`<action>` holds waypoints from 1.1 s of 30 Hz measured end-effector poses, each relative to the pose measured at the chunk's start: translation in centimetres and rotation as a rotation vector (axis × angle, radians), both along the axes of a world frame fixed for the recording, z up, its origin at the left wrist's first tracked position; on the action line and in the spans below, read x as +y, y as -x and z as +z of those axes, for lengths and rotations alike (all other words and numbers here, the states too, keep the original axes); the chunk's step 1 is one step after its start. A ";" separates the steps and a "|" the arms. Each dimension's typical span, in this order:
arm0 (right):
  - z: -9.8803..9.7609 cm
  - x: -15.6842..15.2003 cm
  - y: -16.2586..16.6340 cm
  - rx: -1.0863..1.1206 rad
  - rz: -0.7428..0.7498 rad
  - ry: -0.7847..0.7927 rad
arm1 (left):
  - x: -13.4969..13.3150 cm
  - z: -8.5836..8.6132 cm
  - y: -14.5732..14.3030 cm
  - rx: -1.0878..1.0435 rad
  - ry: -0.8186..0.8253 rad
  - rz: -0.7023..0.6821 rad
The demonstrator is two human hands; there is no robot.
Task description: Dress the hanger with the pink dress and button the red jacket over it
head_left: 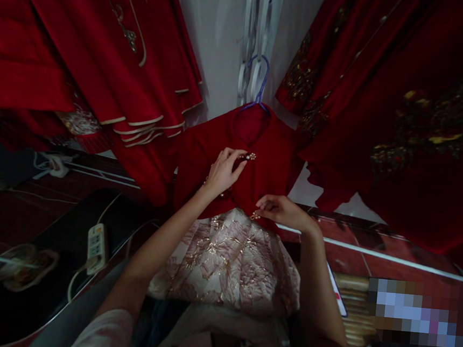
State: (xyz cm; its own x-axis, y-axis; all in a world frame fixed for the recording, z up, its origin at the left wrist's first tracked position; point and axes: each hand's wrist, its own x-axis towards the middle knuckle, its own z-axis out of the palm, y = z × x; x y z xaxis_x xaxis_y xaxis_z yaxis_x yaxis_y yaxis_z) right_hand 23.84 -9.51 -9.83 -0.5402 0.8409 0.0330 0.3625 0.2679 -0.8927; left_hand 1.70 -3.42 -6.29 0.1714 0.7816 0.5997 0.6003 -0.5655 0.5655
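Note:
A small red dress with a pale gold-patterned skirt hangs on a blue hanger in front of me. My left hand rests on the red bodice, fingers curled and pinching the cloth beside a pearl clasp near the collar. My right hand is closed at the bodice's lower edge, pinching a second small beaded clasp where the red cloth meets the skirt.
Red embroidered garments hang at the left and at the right. A white wall is behind. A white power strip with a cord and a small fan lie on a dark surface at lower left.

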 end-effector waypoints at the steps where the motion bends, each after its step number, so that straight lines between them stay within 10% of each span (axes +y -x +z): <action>1: -0.1 0.0 -0.3 -0.001 -0.014 -0.007 | 0.2 0.6 -0.1 0.101 -0.058 0.030; 8: 0.3 -0.1 -1.7 0.037 -0.078 -0.007 | 2.1 3.9 -0.2 0.492 -0.187 -0.091; 19: 1.8 -0.8 -1.4 0.079 -0.135 -0.081 | 1.9 5.0 0.1 0.182 -0.054 -0.229; 25: 3.7 2.7 4.5 0.338 -0.493 -0.311 | 1.6 4.5 0.6 0.344 -0.172 -0.031; 28: 4.2 5.6 8.7 0.445 -0.408 -0.277 | 1.8 4.2 1.8 0.434 -0.216 0.028; 33: 3.6 8.4 11.1 0.206 -0.597 -0.403 | 2.1 4.4 5.2 0.833 -0.273 0.099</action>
State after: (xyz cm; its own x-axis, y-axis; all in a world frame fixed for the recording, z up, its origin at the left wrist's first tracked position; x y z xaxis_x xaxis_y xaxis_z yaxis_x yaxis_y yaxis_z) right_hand 12.77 -1.10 -6.26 0.0548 0.8903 0.4521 0.3845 0.3991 -0.8324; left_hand -3.52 -1.28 -1.88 0.5753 0.6639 0.4778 0.8107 -0.5406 -0.2248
